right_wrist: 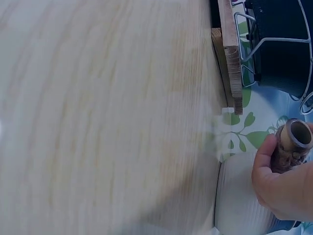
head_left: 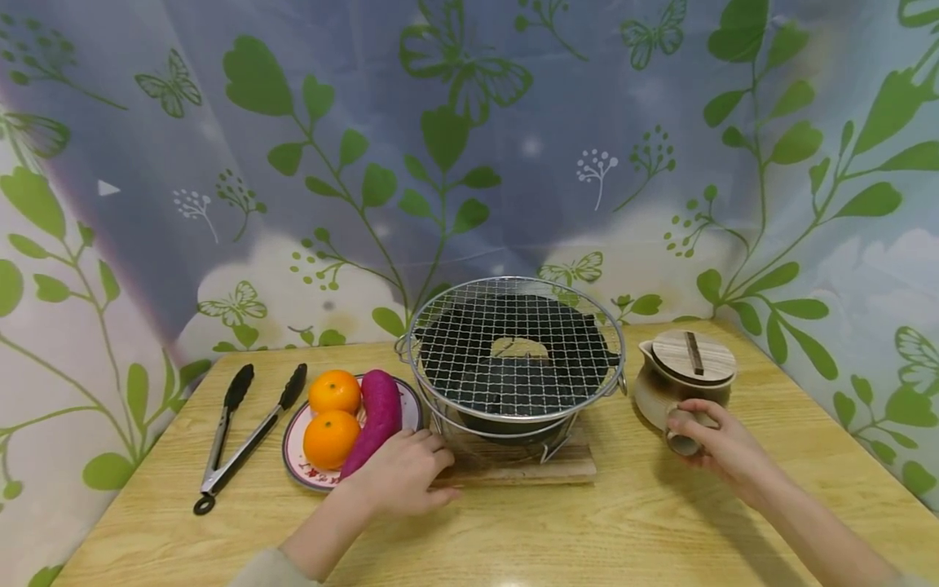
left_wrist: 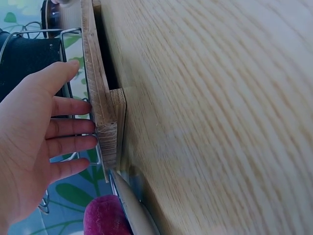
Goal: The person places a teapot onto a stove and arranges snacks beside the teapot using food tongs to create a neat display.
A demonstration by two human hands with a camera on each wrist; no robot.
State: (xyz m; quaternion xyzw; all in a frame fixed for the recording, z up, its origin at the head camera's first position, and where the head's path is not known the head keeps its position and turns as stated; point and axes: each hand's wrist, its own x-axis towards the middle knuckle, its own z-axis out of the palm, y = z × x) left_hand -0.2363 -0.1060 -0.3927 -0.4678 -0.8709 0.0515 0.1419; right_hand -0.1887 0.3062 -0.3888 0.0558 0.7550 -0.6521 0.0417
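Right hand (head_left: 715, 438) first: its thumb and fingers grip the stubby side handle (head_left: 684, 443) of a clay pot (head_left: 649, 399), which appears to stand upright toward the table's far right corner. That handle juts toward the near edge, likely why the person can take hold without reaching over the wooden lid (head_left: 671, 350). The spout (head_left: 647, 348) faces the stove side, and a handle set across from it probably suits a sideways tilt.

Left hand (head_left: 411, 474) holds nothing; its fingers are nearly straight, slightly parted, beside the near left corner of a wooden board (head_left: 531, 473). Whether the fingertips touch the board cannot be told; the hand may be there to steady it.

On the board, midway along the table's far edge, sits the black stove (head_left: 499, 428) under a round wire rack (head_left: 469, 391); the wood presumably shields the tabletop (head_left: 587, 538) from heat. Left of it, a rimmed plate (head_left: 294, 444) carries two oranges (head_left: 332, 440) and a purple sweet potato (head_left: 383, 403), perhaps to stop them rolling. Tongs (head_left: 249, 446) lie spread near the table's left edge, apart from both hands.
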